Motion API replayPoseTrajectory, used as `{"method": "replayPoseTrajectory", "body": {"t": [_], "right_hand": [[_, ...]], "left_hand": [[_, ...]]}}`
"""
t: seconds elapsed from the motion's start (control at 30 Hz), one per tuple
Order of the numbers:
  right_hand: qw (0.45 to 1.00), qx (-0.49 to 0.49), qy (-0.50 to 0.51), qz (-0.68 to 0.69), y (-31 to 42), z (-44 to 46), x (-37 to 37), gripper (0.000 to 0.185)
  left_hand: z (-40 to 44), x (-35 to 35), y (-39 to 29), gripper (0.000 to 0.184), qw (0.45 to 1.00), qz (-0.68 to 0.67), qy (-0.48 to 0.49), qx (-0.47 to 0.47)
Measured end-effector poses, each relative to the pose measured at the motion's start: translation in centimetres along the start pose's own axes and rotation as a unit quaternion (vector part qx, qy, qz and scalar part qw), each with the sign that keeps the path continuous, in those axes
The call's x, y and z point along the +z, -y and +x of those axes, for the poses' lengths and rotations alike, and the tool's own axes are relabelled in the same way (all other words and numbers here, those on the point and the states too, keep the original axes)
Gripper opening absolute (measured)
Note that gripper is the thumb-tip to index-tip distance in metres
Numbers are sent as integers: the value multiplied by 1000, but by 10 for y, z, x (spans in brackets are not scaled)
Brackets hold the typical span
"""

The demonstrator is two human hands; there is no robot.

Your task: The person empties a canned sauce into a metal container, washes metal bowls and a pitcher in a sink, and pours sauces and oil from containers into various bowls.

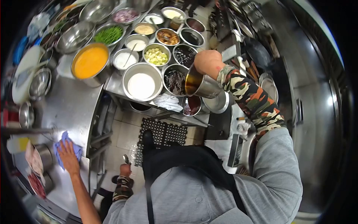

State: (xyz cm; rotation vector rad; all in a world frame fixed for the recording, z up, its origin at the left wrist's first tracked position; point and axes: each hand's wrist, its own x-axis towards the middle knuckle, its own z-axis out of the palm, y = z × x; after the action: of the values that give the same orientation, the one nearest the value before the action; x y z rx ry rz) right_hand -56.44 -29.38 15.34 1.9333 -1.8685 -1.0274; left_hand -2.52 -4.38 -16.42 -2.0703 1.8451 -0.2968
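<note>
My right hand (209, 63), closed at the upper side of a steel pot (209, 87), holds it tilted to the left. Brown liquid shows inside, and its mouth is against a round container of dark liquid (174, 79). Low beside my body, my left hand (125, 170) is closed on a metal spoon (126, 159), above the floor. Below the tilted pot sit a container of dark red contents (192, 105) and a pale-bottomed steel bowl (216, 102). A crumpled white cloth (167, 102) lies at the front edge.
A co-worker's hand (68, 154) presses a blue cloth (63, 143) on the left steel counter (65, 108). A pot of orange liquid (90, 61), a white-filled pot (141, 85) and several ingredient containers stand ahead. A perforated black mat (164, 130) covers part of the floor.
</note>
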Motion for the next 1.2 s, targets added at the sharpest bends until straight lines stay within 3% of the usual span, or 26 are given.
{"method": "replayPoseTrajectory", "body": {"t": [0.07, 0.13, 0.17, 0.2, 0.23, 0.27, 0.3, 0.33, 0.4, 0.43, 0.47, 0.5, 0.53, 0.57, 0.6, 0.7, 0.77, 0.83, 0.87, 0.97, 1.0, 1.03, 1.07, 1.1, 1.17, 1.2], "right_hand": [[995, 52, 33, 73, -28, 12, 28, 23], [988, 61, 29, 139, -54, -7, 50, 22], [981, 58, 20, 186, -67, -18, 60, 22], [974, 53, 2, 220, -74, -36, 69, 23], [961, 61, -35, 268, -83, -42, 96, 24], [945, 69, -71, 312, -91, -46, 131, 26], [920, 65, -94, 375, -95, -56, 161, 27], [892, 58, -114, 434, -96, -69, 193, 29], [783, 83, -96, 608, -84, -98, 254, 25], [620, 157, -93, 763, -68, -121, 265, 23], [505, 169, -83, 842, -56, -140, 286, 21], [470, 177, -73, 862, -49, -159, 312, 18], [409, 194, -72, 888, -37, -186, 317, 17], [411, 209, -65, 885, -29, -209, 337, 16], [379, 233, -60, 894, -18, -234, 352, 17], [372, 282, -69, 882, 13, -318, 372, 16], [325, 334, -61, 883, 35, -375, 392, 15], [284, 357, -63, 888, 56, -430, 411, 15], [279, 369, -61, 884, 64, -459, 423, 15], [301, 432, -56, 848, 79, -556, 411, 15], [292, 440, -60, 847, 91, -584, 414, 15], [267, 474, -69, 837, 105, -616, 419, 14], [239, 512, -83, 821, 113, -645, 423, 13], [222, 535, -101, 809, 118, -671, 427, 13], [233, 544, -119, 797, 146, -735, 426, 14], [262, 580, -120, 762, 160, -764, 427, 17]], "left_hand": [[46, -8, -3, 49, 999, 8, 7, 36], [89, -16, -1, 51, 992, 20, -101, 67], [96, -39, -7, 48, 997, 8, -47, 56], [97, -54, -32, 38, 992, -109, -32, 55], [81, -41, -85, 27, 934, -351, 25, 57], [45, -27, -165, 18, 801, -578, 149, 43], [1, -28, -235, 13, 618, -740, 264, -8], [-32, -41, -279, 16, 522, -794, 310, -32], [-20, -86, -281, 20, 466, -815, 343, -10], [-21, -140, -276, 24, 459, -824, 331, -14], [-15, -162, -274, 27, 507, -801, 317, 14], [-8, -179, -275, 32, 551, -775, 305, 46], [3, -180, -280, 33, 669, -715, 161, 128], [15, -181, -288, 35, 755, -622, 11, 207], [23, -188, -295, 36, 790, -587, -21, 174], [47, -217, -316, 33, 869, -476, -49, 122], [74, -219, -336, 26, 904, -392, -62, 160], [88, -232, -348, 18, 905, -380, -89, 170], [103, -218, -354, 15, 898, -360, -159, 198], [95, -210, -345, 18, 876, -361, -183, 263], [79, -213, -344, 22, 887, -353, -178, 238], [54, -212, -348, 33, 882, -316, -285, 203], [5, -236, -348, 47, 874, -347, -307, 145], [-30, -239, -355, 58, 840, -346, -370, 193], [-109, -217, -391, 69, 798, -320, -398, 320], [-146, -194, -414, 73, 758, -323, -367, 431]]}}
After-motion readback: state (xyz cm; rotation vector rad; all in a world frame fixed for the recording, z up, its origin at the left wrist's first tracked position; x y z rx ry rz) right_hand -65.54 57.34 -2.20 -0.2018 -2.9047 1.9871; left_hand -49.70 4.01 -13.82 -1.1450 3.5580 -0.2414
